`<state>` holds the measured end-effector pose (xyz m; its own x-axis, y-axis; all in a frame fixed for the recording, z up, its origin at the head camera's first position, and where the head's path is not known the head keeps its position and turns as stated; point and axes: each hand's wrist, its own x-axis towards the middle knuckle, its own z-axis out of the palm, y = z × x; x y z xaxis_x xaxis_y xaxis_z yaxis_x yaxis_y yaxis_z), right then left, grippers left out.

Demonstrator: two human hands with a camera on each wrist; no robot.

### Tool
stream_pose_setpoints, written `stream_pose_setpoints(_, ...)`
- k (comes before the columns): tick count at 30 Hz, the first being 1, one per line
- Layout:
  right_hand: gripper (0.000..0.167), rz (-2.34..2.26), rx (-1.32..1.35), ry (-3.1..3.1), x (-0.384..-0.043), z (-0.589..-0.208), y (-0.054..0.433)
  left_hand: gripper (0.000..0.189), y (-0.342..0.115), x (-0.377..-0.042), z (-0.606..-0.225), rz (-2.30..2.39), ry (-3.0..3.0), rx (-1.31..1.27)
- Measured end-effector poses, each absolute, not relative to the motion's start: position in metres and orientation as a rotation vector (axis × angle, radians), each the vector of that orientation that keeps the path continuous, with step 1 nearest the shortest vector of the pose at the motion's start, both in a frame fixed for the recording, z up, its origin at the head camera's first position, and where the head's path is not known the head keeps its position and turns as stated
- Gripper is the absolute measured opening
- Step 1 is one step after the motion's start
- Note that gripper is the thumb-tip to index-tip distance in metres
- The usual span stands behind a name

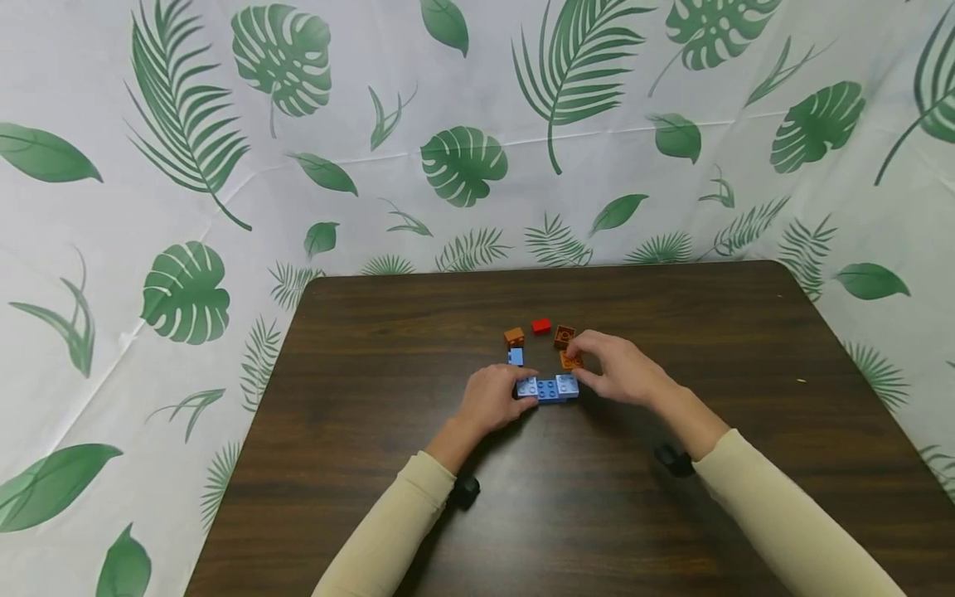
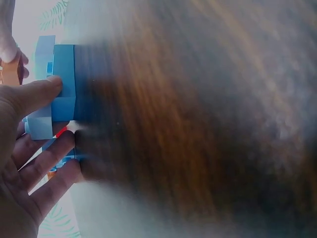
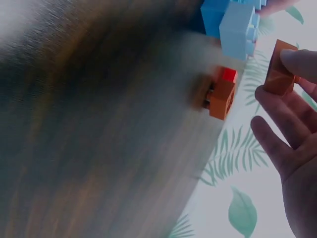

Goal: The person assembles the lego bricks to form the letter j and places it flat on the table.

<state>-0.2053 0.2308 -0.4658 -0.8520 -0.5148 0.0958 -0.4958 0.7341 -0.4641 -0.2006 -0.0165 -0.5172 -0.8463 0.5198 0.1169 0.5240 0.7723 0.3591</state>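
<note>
Gripping one blue stack (image 1: 548, 390) with left hand (image 1: 491, 396), pinching one of three orange bricks (image 1: 569, 362) with right hand (image 1: 621, 370).
Showing one red brick (image 1: 540, 327) whole only from head view.

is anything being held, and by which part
The left hand grips the blue brick assembly toward its left end, thumb on the near side; the right hand pinches an orange brick by its sides.

"What's that speck (image 1: 802, 381) on the table (image 1: 746, 497)?"

"Too small to tell. 2 sleeves (image 1: 384, 526) leave the head view's bottom edge."

"The left pale block (image 1: 528, 387)?"

"Partly hidden by the left hand (image 1: 491, 396). The left wrist view blurs the table."
</note>
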Motion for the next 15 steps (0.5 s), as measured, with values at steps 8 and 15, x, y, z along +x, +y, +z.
stream_pose_setpoints(8,0.044,-0.733,-0.822,2.873,-0.193,-0.467,0.232,0.042,-0.018,-0.201,-0.518,-0.604,-2.949,-0.865)
stream_pose_setpoints(15,0.045,-0.696,-0.810,2.873,-0.188,-0.473,0.229,0.042,-0.018,-0.202,-0.517,-0.603,-2.939,-0.877)
